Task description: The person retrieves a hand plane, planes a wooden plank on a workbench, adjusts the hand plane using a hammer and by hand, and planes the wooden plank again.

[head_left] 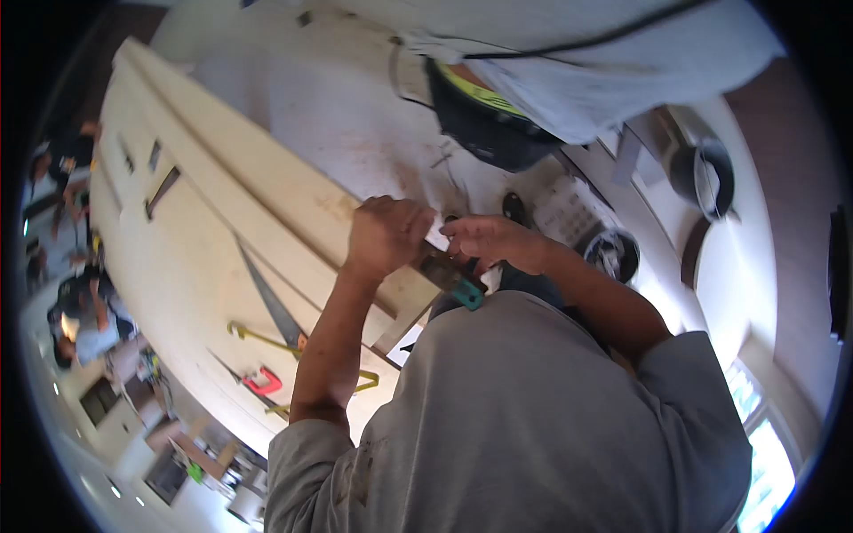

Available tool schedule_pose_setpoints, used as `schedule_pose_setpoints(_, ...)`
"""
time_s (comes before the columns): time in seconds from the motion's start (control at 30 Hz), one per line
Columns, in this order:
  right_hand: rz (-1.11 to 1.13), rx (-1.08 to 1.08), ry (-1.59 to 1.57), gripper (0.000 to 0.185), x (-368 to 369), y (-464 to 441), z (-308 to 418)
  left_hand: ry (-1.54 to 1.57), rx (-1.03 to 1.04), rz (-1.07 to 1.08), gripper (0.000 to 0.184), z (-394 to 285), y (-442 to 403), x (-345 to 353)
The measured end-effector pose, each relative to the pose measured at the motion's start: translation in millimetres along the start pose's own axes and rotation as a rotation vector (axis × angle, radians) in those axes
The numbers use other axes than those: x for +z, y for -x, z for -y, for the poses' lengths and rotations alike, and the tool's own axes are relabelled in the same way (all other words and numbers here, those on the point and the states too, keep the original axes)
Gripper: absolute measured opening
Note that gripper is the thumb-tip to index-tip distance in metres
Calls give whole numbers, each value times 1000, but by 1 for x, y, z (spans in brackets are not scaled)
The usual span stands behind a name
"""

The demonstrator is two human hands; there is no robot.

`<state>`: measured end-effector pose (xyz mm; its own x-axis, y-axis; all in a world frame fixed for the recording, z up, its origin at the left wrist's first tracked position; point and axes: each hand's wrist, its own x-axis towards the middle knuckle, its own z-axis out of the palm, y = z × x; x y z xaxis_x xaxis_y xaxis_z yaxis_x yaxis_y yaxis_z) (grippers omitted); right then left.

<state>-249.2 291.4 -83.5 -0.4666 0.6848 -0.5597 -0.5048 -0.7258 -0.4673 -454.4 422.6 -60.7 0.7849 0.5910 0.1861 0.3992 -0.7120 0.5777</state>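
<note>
Watching remotely, I have a dark tool [439, 268] with a teal end at the near right end of the pale worktop [191, 284]. Left hand [384, 238] curled beside it; I cannot tell if clamped on it. Right hand [502, 242] just right, fingers half bent, grip unclear. Left, on the wood: handsaw [267, 289], red clamp [261, 381].

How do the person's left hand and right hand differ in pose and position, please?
The left hand has curled fingers; the right hand has straighter ones. The left hand is over the pale board, while the right hand is beyond its edge. Both are bare and close to the brown-and-teal tool.
</note>
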Motion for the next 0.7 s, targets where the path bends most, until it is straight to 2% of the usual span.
schedule_pose_setpoints(0.1, 151, 92, 540, 69, 26, -19, -4, -75, 159, -150, 26, -18, 2, -20)
schedule_pose_setpoints(0.13, 176, 119, 454, 56, 31, -28, -12, -102, 112, -146, 21, -25, 4, -30)
schedule_pose_setpoints(0.17, 180, 123, 449, 52, 41, -33, -7, -112, 72, -145, 16, -31, 7, -38)
schedule_pose_setpoints(0.23, 145, 137, 432, 44, 53, -32, 2, -154, -97, -437, 14, -38, 23, -50)
schedule_pose_setpoints(0.27, 114, 85, 602, 40, 59, -34, 9, -164, -173, -582, 16, -41, 30, -54)
schedule_pose_setpoints(0.37, 99, -163, 740, 35, 109, -7, 44, -12, -367, -932, 29, -46, 61, -68)
schedule_pose_setpoints(0.47, 173, -619, 714, 32, 137, 4, 45, 163, -618, -1005, 35, -40, 114, -72)
schedule_pose_setpoints(0.53, -7, -770, 1461, 33, 136, -22, 47, 309, -844, -982, 38, -46, 140, -62)
schedule_pose_setpoints(0.57, -119, -856, 1831, 34, 137, -36, 56, 179, -919, -928, 38, -43, 155, -54)
schedule_pose_setpoints(0.6, -99, -600, 2125, 35, 143, -41, 66, 373, -948, -1010, 38, -46, 166, -42)
schedule_pose_setpoints(0.63, -128, -596, 1989, 35, 148, -41, 66, 567, -971, -1087, 38, -46, 174, -35)
schedule_pose_setpoints(0.7, -173, -559, 1729, 36, 146, -36, 58, 1119, -892, -1369, 44, -33, 202, -37)
